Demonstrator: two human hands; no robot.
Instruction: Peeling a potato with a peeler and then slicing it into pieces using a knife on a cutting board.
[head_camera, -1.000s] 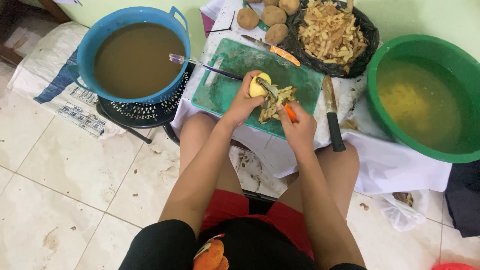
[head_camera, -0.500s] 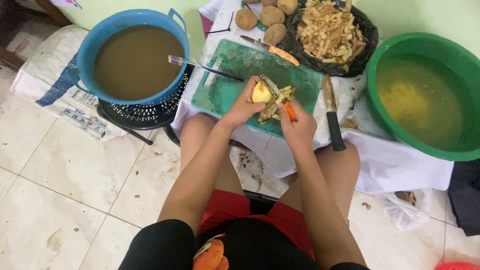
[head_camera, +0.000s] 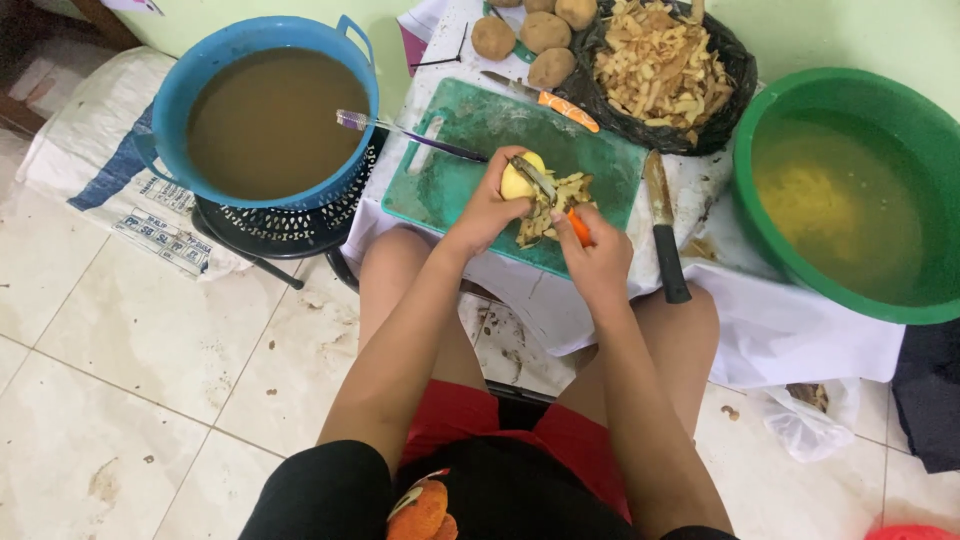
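Note:
My left hand (head_camera: 486, 208) grips a partly peeled yellow potato (head_camera: 519, 180) over the green cutting board (head_camera: 470, 130). In my right hand (head_camera: 597, 262) is an orange-handled peeler (head_camera: 570, 222), its metal blade resting against the potato's right side. A small heap of brown peelings (head_camera: 548, 208) lies on the board just under both hands.
A blue tub of brown water (head_camera: 268, 110) stands at the left on a black crate. A green basin (head_camera: 850, 190) with peeled potatoes in water is at the right. A black bag of peelings (head_camera: 660, 62), unpeeled potatoes (head_camera: 525, 35) and a black-handled knife (head_camera: 662, 230) surround the board.
My left hand has turned the potato slightly, and the peeler blade has shifted along its side. The hands stay over the same spot on the board.

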